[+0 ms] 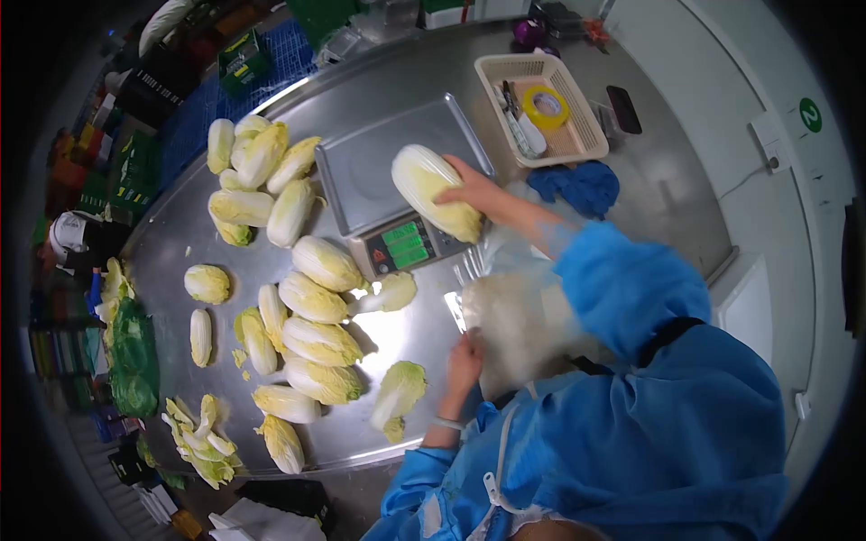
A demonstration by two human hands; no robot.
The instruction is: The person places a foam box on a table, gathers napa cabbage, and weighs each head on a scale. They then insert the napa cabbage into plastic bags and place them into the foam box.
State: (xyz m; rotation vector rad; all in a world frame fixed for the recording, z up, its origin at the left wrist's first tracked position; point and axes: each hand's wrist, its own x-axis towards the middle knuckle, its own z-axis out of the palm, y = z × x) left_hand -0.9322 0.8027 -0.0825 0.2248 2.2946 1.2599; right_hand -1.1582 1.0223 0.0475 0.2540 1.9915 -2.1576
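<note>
My right hand [465,187] grips a napa cabbage [419,180], pale white-green with a yellow leafy end. It is above the scale, whose steel pan [383,162] and lit green display [406,243] show beside it. My left hand [465,356] is lower down, its fingers closed at the edge of a clear plastic bag [514,311], which is partly blurred. Left of the hands, several napa cabbages [320,343] lie in a row. Loose leaves [399,397] rest on the steel table [352,437] near my left hand.
More cabbages [262,153] are piled beyond the scale. A cream basket [577,149] holds yellow tape [545,108]. Next to it are a blue cloth [582,187] and a dark phone [623,110]. Trimmed leaves [200,442] and a green mesh bag [133,361] lie at the far edge.
</note>
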